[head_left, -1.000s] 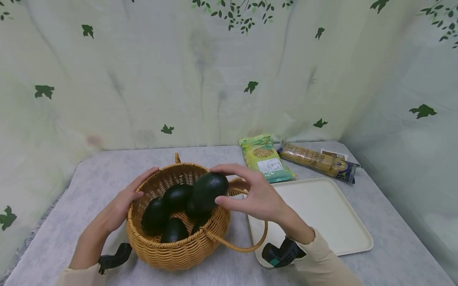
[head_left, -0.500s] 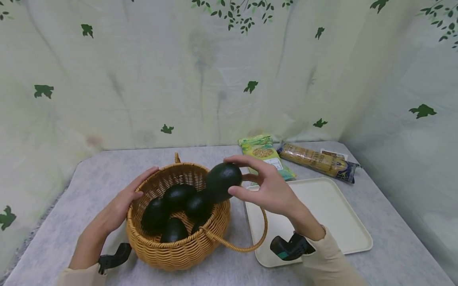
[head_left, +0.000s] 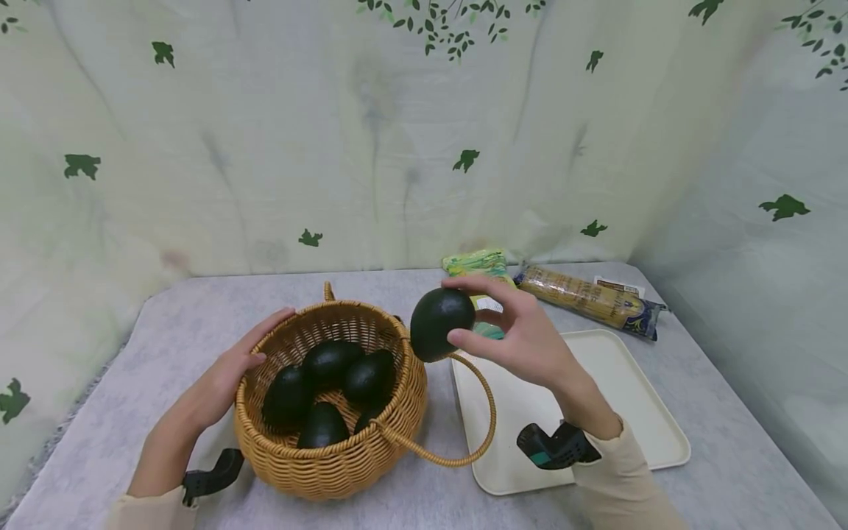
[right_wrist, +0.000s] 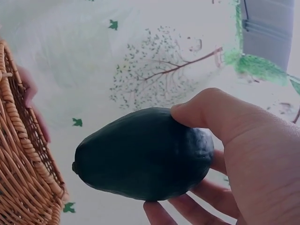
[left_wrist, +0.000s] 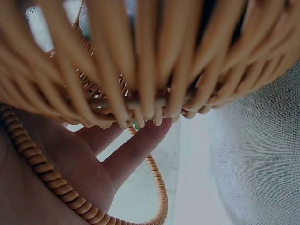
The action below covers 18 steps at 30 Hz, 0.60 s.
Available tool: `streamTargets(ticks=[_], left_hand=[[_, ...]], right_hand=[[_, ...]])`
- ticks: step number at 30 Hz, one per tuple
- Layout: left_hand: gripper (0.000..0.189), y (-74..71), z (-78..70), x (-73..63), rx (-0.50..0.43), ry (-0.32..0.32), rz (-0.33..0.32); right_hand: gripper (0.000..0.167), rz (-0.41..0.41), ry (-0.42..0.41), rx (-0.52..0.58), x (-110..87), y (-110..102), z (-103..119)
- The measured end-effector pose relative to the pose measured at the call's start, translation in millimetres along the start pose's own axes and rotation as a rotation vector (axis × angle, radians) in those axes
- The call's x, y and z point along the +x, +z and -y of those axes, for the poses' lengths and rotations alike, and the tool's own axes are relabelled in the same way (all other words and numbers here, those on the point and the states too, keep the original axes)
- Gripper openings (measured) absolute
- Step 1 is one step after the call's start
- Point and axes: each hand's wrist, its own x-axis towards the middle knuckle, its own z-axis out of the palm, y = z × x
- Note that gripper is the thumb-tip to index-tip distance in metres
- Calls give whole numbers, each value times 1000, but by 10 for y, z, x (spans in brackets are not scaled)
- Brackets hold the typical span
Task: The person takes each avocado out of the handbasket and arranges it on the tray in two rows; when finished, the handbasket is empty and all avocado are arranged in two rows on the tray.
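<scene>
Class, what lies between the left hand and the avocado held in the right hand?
The wicker basket, with more avocados inside; the head view shows it.

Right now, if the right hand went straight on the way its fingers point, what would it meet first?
Probably the wicker basket, reached first by the avocado in the right hand; height is unclear, so they might pass above its rim.
</scene>
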Motion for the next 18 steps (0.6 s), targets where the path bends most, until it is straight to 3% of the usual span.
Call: streamTargets(ticks=[18], left_hand=[[58, -3, -12, -8, -6, -8, 0]], right_hand=[[52, -5, 86, -92, -17, -277, -87]])
